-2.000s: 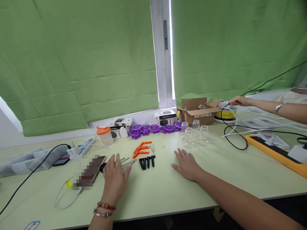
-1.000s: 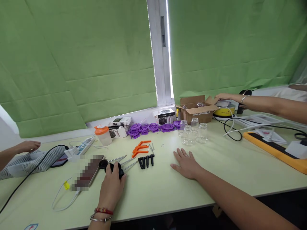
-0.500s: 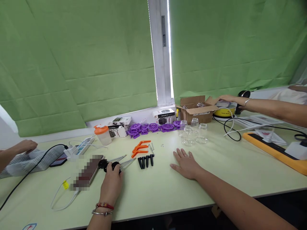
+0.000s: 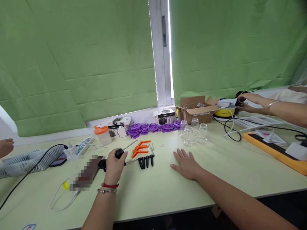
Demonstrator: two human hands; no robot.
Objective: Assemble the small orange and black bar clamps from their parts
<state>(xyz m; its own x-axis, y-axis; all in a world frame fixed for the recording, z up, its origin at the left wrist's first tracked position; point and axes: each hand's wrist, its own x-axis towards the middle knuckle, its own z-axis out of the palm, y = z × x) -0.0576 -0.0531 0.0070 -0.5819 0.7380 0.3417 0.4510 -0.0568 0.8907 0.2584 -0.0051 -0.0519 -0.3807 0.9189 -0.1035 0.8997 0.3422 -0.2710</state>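
Note:
My left hand is closed around a screwdriver with a bulbous black handle, its thin metal shaft pointing away to the upper right. Another black round handle lies just left of that hand, and a second metal shaft shows to its right; the hand hides what joins them. Palm down on the table, my right hand is open with its fingers spread, holding nothing. Between the hands lie several black handle-like parts, orange frame pieces and thin metal pins.
Purple wheel-shaped parts, small boxes and an open carton line the wall. Glass jars stand nearby. A shaker bottle, power strip and cables are left. Another person's hands work at right; another hand is at left.
My left hand has lifted a screwdriver slightly up and forward, its shaft now angled more upward. My right hand has stayed put. The other people's hands have shifted.

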